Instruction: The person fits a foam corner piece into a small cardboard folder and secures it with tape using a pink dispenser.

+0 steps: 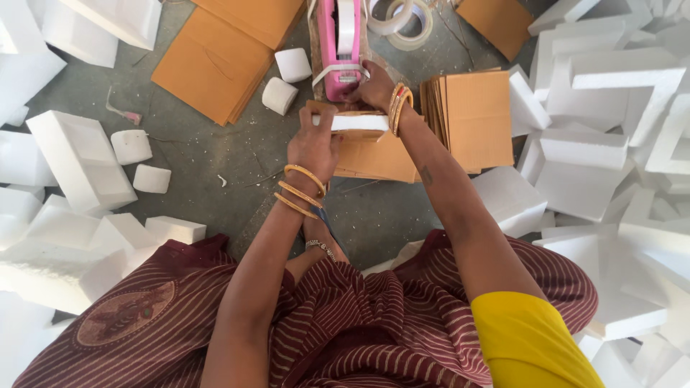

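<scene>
Here, a white foam block (357, 122) wrapped in brown cardboard (374, 154) is held just in front of a pink tape dispenser (338, 47) on the floor (215, 158). The left hand (314, 144) is closed on the block's left end, fingers curled around it. The right hand (374, 88) is pressed at the dispenser's near end above the block; its fingers are bent together. A cardboard stack (474, 115) lies just to the right, foam pieces (79, 158) all around.
</scene>
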